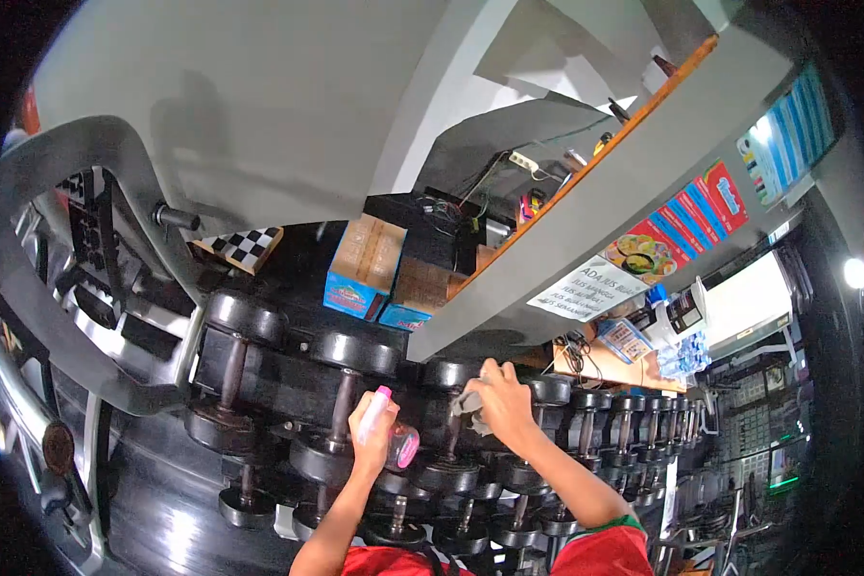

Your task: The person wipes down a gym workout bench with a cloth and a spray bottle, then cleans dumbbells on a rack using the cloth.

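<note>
Right hand (pixel 507 408) fingers curled, pinching grey cloth (pixel 467 404); cloth lies left of knuckles, over dumbbell handle (pixel 453 438), contact unclear. Handle's long axis runs roughly away from the person. Right hand nearer it; left hand (pixel 371 437) fingers wrapped round spray bottle (pixel 405 447), just left of handle

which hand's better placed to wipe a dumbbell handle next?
Right, I'd say: the right hand already has the gray cloth at a dumbbell, while the left hand is taken up with the pink-topped spray bottle.
</note>
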Motion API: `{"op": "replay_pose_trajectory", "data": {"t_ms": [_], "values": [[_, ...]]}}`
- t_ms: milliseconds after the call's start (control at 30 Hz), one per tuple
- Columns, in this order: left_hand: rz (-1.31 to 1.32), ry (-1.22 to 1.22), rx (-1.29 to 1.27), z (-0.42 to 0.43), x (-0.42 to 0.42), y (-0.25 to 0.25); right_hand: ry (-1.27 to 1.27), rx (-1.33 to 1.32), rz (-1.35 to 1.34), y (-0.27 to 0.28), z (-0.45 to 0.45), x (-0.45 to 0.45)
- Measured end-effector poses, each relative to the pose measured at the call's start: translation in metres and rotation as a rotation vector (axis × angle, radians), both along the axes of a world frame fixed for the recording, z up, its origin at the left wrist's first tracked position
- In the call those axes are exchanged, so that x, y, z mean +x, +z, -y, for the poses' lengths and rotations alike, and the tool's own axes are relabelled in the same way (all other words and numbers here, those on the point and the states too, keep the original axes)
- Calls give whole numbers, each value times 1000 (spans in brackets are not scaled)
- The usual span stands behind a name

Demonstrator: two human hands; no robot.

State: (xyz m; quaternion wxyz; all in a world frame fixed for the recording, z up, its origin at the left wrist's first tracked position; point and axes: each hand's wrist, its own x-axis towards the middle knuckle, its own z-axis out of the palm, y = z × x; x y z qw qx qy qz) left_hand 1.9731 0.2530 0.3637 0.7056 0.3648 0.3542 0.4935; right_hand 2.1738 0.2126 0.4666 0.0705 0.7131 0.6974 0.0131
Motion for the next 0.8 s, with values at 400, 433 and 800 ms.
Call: {"op": "replay_pose_trajectory", "data": {"t_ms": [400,433,800], "values": [[-165,-347,119,-10,39,48,-627,413,-1427,-67,103,26],[-272,-389,123,-11,48,56,-675,469,-1518,-75,109,22],[-772,-352,205,-5,107,67,-948,726,-2043,-106,141,26]]}}
